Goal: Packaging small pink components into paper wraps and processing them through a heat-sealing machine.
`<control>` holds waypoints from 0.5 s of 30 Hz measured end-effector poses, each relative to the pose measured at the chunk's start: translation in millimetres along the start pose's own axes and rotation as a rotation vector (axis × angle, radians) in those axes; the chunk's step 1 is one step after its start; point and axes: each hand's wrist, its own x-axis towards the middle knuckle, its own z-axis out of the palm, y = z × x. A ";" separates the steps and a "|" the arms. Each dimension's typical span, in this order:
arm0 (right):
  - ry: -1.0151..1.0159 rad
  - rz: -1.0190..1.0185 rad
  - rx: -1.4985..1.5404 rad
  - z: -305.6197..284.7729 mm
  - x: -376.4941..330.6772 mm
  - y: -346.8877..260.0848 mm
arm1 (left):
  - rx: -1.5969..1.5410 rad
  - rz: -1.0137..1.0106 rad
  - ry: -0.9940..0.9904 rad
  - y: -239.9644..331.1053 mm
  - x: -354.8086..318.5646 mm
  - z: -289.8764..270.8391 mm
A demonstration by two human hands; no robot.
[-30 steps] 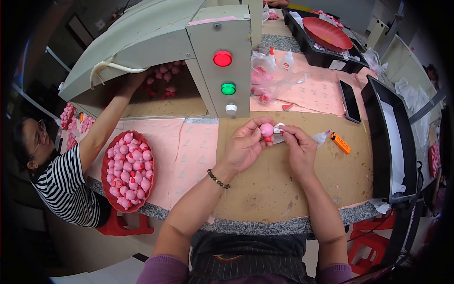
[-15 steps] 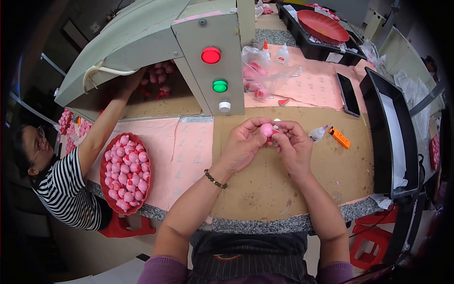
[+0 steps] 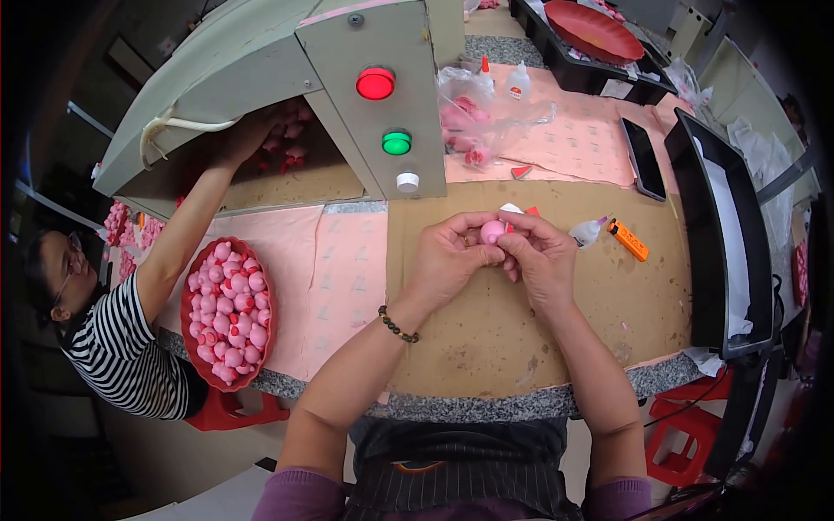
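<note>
small round pink plastic piece pinched between both my hands above the brown cardboard-covered counter. left hand grip closed around its side, right hand fingertips closed on the other. best to keep it steady, press evenly. smooth, glossy, ball-like; small white glue bottle lies near.

Both forearms enter from the lower edge of the frame, bare to above the elbows, with purple sleeves pushed up at bottom left and bottom right. A dark beaded bracelet circles the left wrist. A dark striped apron covers the lap at bottom centre.
</note>
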 end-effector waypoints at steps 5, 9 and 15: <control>-0.027 -0.016 0.123 -3.7 3.5 8.6 | 0.035 0.026 0.043 0.2 1.4 0.4; -0.041 -0.178 0.050 -2.0 5.3 8.9 | 0.031 0.035 0.026 0.5 1.1 -0.6; -0.051 -0.011 0.145 -6.0 5.1 11.3 | 0.027 0.003 0.000 -1.3 -0.4 1.7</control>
